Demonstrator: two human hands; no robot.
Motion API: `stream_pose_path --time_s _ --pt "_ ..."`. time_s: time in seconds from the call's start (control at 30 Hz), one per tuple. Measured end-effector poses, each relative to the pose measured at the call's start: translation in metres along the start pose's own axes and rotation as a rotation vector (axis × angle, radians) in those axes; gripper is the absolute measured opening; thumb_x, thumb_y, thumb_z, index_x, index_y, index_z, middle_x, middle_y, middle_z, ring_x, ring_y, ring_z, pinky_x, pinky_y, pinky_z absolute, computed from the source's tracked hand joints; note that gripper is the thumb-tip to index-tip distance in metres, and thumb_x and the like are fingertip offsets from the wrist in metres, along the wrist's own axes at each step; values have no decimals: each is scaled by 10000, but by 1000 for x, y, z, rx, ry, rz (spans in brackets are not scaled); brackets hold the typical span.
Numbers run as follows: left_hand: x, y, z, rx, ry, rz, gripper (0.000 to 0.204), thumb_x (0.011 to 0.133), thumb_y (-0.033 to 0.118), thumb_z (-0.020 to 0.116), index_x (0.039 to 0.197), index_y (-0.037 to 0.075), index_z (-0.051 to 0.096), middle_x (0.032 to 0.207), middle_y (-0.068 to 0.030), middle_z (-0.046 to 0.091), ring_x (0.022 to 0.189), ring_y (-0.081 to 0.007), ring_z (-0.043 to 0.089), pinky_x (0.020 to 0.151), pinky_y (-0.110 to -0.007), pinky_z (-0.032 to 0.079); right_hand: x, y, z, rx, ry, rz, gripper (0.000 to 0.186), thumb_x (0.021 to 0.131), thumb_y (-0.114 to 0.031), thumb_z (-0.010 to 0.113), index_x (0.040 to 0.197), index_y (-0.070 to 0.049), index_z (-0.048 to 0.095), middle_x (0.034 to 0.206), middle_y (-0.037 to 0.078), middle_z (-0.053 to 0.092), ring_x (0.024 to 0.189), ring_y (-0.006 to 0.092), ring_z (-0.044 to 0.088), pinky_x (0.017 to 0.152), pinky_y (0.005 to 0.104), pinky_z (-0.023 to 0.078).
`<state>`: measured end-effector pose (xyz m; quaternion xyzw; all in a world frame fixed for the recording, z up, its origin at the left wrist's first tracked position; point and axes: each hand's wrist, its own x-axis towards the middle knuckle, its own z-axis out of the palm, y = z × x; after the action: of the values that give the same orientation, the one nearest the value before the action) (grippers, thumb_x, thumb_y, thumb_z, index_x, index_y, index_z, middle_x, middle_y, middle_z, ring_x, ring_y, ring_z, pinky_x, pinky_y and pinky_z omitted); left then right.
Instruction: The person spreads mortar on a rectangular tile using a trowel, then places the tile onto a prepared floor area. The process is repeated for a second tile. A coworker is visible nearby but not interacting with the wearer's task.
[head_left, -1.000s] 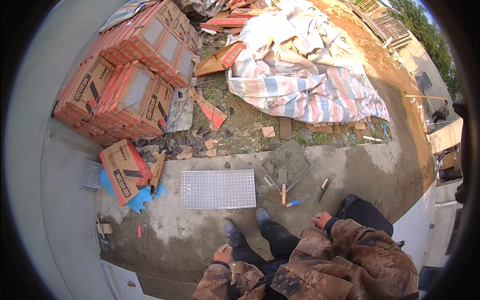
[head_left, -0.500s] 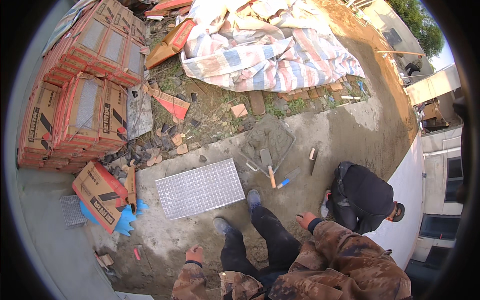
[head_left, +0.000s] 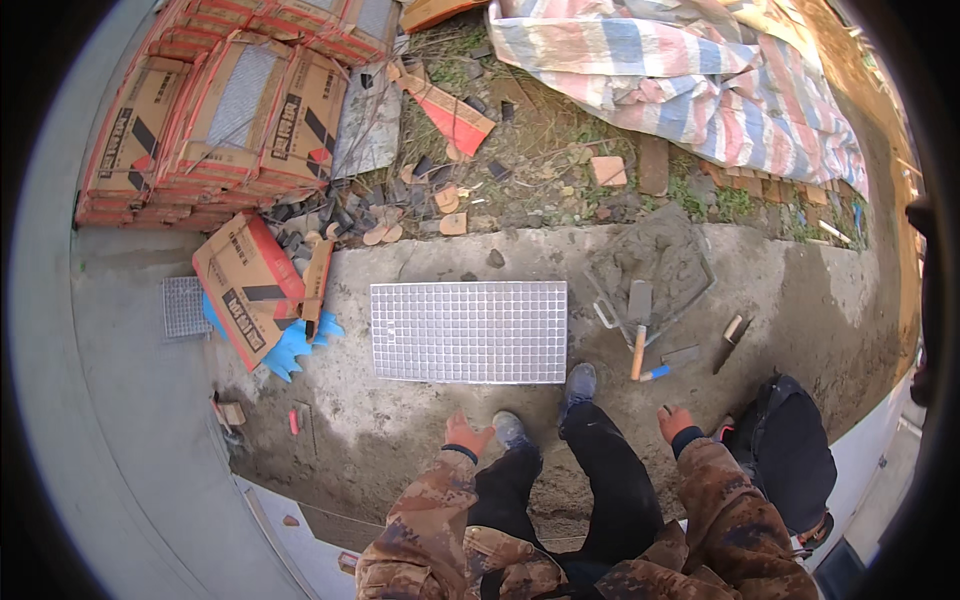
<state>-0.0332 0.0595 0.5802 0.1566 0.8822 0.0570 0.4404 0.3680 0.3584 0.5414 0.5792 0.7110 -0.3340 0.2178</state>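
My left hand (head_left: 468, 435) hovers above the ground by my left shoe, its thumb and fingers apart and nothing visible in it. Over the wet ground, nearer the co-worker, hangs my right hand (head_left: 675, 424), fingers loosely bent and apart, with no held thing showing. Ahead of my feet lies a pale rectangular panel (head_left: 468, 332) patterned with small squares; neither hand touches it. To its right is a tray (head_left: 708, 285) heaped with grey mortar (head_left: 650, 250). A wooden-handled trowel (head_left: 639, 305) rests across its near corner, beside a blue-handled trowel (head_left: 655, 373).
Stacked cartons (head_left: 215, 130) and a tilted open carton (head_left: 250, 295) stand left. A striped tarpaulin (head_left: 690, 90) covers things at the back. Another tool (head_left: 733, 328) lies right, near a crouching co-worker (head_left: 790, 455). A pink-handled tool (head_left: 294, 420) lies at left.
My view has swung right-side down and levelled, so the panel now looks straight. Both hands have come forward, the left closer to the panel's near edge. The co-worker still crouches at right.
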Motion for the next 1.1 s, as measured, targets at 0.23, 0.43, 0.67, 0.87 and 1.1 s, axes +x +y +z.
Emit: stream_pose_path --time_s 0.23,0.43,0.67,0.87,1.1 --pt "135 9 34 -63 174 -70 1081 686 478 818 1489 -26 299 1517 -280 288 1403 -441 292 1151 -486 308 120 41 66 -31 -48 -103 352 940 -283 563 984 57 647 912 325 643 899 503 615 774 530 486" --pt "208 8 36 149 207 30 1128 657 455 859 1521 35 267 1558 -243 216 1436 -419 240 1174 -478 276 190 80 138 -114 61 -31 436 925 -332 597 1109 63 604 959 326 647 954 487 622 821 506 497" --pt "255 -7 38 222 258 106 1222 638 465 871 1565 82 173 1569 -271 185 1440 -452 201 1180 -520 229 208 77 163 -108 -6 26 572 875 -318 692 1246 82 517 1073 294 659 1027 433 640 883 466 515" --pt "257 0 36 386 262 103 1250 600 498 891 1549 50 212 1545 -282 232 1396 -470 251 1154 -534 264 219 33 142 -38 -13 99 405 824 -317 720 1001 30 607 941 267 669 931 425 651 812 477 511" --pt "264 1 38 475 156 72 1346 610 492 892 1552 -16 75 1550 -324 136 1413 -493 193 1150 -527 279 225 17 90 394 13 256 274 814 -200 628 984 13 599 845 200 668 746 340 664 650 445 514"
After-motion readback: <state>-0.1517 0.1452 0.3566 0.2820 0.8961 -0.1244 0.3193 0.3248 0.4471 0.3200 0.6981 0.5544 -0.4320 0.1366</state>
